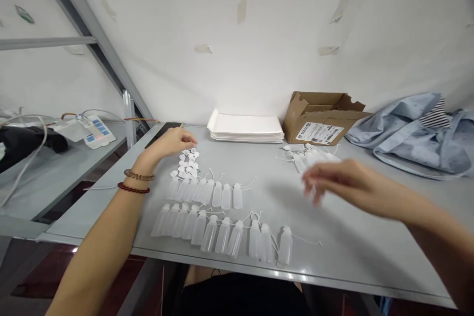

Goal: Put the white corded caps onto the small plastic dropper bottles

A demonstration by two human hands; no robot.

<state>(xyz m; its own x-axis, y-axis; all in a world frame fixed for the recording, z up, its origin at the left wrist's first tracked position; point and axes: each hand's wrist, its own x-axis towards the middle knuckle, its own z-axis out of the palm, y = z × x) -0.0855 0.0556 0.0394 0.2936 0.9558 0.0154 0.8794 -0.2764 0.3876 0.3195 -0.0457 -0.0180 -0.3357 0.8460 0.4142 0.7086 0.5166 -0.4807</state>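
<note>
My left hand (171, 142) reaches over a small pile of white caps (188, 160), its fingers curled together at the pile's top edge. What the fingertips hold is too small to make out. Two rows of small clear squeeze bottles lie on the grey table (355, 242): a back row (207, 191) and a front row (222, 232). My right hand (333, 180) hovers above the table right of the rows, blurred by motion, fingers bent downward. A loose heap of more bottles (309, 155) lies just beyond it.
A stack of white padded envelopes (245, 128) and an open cardboard box (321, 117) stand against the wall. A dark phone (163, 133) lies near my left hand. Blue clothing (418, 133) is heaped at the right. A side shelf holds cables and a white device (97, 131).
</note>
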